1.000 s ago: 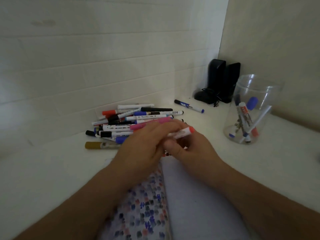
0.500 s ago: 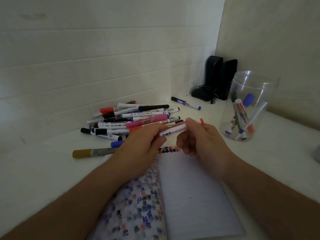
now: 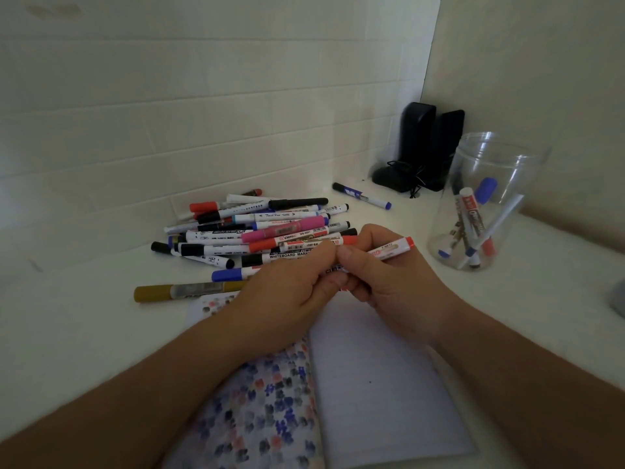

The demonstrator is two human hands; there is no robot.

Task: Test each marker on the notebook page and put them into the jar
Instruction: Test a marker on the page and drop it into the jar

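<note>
While both hands pinch the red marker point(image 3: 389, 252) over the notebook page point(image 3: 378, 384), left hand point(image 3: 287, 292) and right hand point(image 3: 389, 286) likely uncapping for testing.

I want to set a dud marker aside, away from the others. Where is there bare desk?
Bare desk lies left of the gold marker and notebook, and right of the notebook in front of the jar. The marker pile by the wall and the corner by the black speakers are crowded.
</note>
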